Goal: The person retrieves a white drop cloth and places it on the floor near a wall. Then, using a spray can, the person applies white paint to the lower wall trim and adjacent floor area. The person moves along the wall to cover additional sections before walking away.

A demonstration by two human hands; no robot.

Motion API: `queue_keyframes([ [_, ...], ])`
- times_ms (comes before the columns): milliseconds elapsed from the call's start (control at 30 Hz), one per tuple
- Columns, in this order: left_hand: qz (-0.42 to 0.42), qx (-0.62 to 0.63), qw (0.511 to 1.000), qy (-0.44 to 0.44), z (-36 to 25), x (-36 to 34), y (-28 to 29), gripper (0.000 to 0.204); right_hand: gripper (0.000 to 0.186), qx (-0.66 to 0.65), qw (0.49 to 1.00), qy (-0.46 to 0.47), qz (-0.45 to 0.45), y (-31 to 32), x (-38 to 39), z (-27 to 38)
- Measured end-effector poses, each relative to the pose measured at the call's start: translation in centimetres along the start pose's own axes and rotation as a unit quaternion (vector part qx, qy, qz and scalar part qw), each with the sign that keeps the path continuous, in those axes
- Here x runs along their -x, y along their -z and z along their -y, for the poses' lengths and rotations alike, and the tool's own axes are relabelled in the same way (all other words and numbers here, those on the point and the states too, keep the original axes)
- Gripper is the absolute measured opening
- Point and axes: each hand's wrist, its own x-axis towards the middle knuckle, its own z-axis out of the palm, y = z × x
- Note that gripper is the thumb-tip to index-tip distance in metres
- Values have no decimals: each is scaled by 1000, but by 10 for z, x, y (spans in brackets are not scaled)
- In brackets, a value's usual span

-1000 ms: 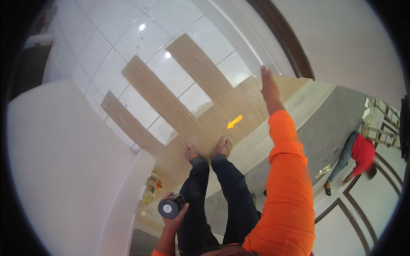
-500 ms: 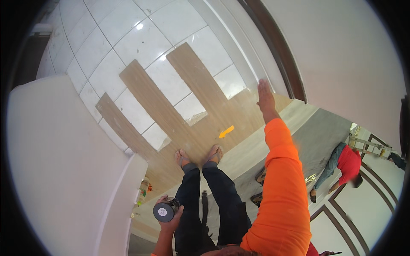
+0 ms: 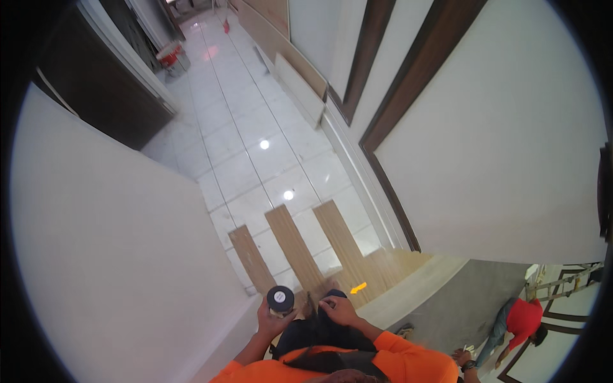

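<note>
In my left hand is a black cylindrical container, its round top with a small white label turned up. My fingers wrap round its side. My right hand is in front of my legs, fingers bent and drawn together close to a thin dark strap; whether it pinches anything is too small to tell. Beyond both hands, wood-look planks run in staggered strips over the white floor tiles. My feet are mostly hidden behind my hands and legs.
A white wall stands close on my left, a brown-trimmed one on my right. Boards lean along the corridor; a red-and-white bucket stands far off. Lower right are a co-worker in red, a ladder and another hand.
My right arm, stretched forward toward the right wall before, has come back in front of my body with its fingers bent. The view has tilted up along the corridor. My left hand keeps the container.
</note>
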Motion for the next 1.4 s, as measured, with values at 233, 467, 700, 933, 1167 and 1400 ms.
queue_keyframes([
  [233, -23, 49, 997, -46, -136, -145, 68, 52, 44, -168, 981, 87, -39, 55, -115, 119],
  [467, 1, -14, 999, -39, -175, -291, 121, 56, 64, -212, 951, 226, 4, 138, -231, 287],
  [700, -26, 91, 995, 13, -202, -458, 166, 53, 92, -205, 889, 385, 141, 195, -376, 444],
  [933, -36, 212, 976, -20, -227, -668, 261, 55, 79, -133, 913, 338, 184, 242, -561, 607],
  [1167, -51, 89, 993, 52, -261, -859, 355, 66, 60, -185, 954, 209, 113, 295, -744, 677],
  [1400, -250, 124, 957, 76, -208, -1025, 423, 71, 46, -15, 980, 195, 43, 346, -979, 727],
])
